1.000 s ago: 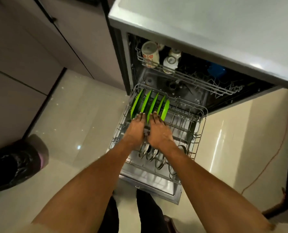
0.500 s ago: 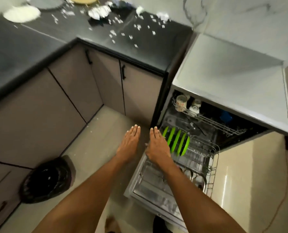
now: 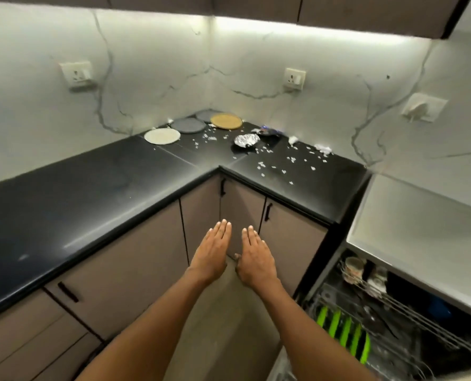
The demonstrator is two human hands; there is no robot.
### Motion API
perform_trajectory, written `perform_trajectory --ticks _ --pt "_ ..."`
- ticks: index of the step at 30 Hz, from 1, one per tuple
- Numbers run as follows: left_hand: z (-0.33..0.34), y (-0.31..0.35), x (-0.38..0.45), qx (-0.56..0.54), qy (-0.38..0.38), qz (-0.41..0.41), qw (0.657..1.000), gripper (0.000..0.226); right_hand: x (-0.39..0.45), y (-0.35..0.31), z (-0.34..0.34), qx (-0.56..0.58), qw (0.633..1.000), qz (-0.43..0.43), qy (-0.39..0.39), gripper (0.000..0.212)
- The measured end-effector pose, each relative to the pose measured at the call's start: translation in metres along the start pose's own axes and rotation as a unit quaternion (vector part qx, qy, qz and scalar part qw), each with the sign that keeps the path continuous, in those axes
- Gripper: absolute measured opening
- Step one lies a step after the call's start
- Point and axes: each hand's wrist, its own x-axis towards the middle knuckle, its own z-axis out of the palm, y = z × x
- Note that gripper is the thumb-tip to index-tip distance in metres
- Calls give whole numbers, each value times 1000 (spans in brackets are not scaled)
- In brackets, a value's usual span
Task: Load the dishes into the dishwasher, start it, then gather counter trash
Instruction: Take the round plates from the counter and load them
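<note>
Head: green plates (image 3: 344,331) upright (edge-on)

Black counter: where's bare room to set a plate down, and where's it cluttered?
The black counter is bare along its left run, from the white plate to the frame's left edge. The corner is crowded: grey plates, tan plate, crumpled foil. White scraps dot the right run; its front edge near the dishwasher looks bare. Both hands hold nothing.

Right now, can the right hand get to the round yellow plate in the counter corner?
Probably yes: the right hand is open and empty, and nothing blocks the round yellow plate, though it's far back.
</note>
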Motion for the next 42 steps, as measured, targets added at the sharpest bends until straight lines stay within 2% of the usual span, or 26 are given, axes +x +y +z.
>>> perform_trajectory --ticks 7,14,20,24,30,42 --pt "-36 -65 66 29 20 -16 999 76 115 -33 -5 -12 999 -38 19 74" --pt "-53 -142 160 71 19 -62 995 82 247 -59 -8 3 998 -67 13 75" --pt "-63 -182 239 61 19 -99 993 87 343 -71 -14 -2 996 -90 10 75" --pt "-66 -210 278 52 19 -120 991 79 390 -78 -8 -16 994 -107 -7 74" --pt "-54 -270 334 59 7 -150 987 89 469 -91 14 -30 990 -134 -38 72" --pt "-37 -419 475 36 -9 -231 972 86 670 -126 51 -78 978 -166 -100 75"
